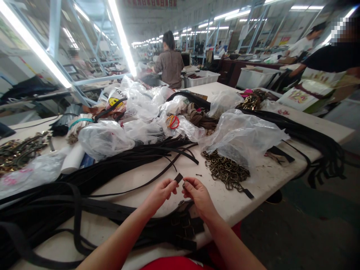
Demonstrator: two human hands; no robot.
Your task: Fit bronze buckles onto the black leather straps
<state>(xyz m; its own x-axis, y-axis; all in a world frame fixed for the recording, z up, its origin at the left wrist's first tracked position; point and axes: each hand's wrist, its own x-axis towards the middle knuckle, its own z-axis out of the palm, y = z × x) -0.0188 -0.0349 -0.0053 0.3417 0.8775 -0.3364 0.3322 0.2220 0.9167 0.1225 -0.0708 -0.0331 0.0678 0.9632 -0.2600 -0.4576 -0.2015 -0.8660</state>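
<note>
My left hand [168, 188] pinches a short black strap piece [178, 177], whose flat end sticks up past the fingertips. Just to its right, my right hand [194, 190] holds a small metal buckle [184, 184] between thumb and fingers; the buckle is partly hidden. The two hands are close together above the white table [146, 180]. A pile of bronze-coloured metal buckles [225, 170] lies to the right of my right hand. Below the hands, near the table's front edge, are black strap pieces with buckles [184, 225]. One small metal part [198, 174] lies behind my right hand.
Long black straps [112, 165] cover the left side. Clear plastic bags [242, 131] and orange-handled scissors [172, 122] lie farther back. More straps [309, 138] hang over the right edge. A person [170, 62] stands beyond the table; others are at the right and left.
</note>
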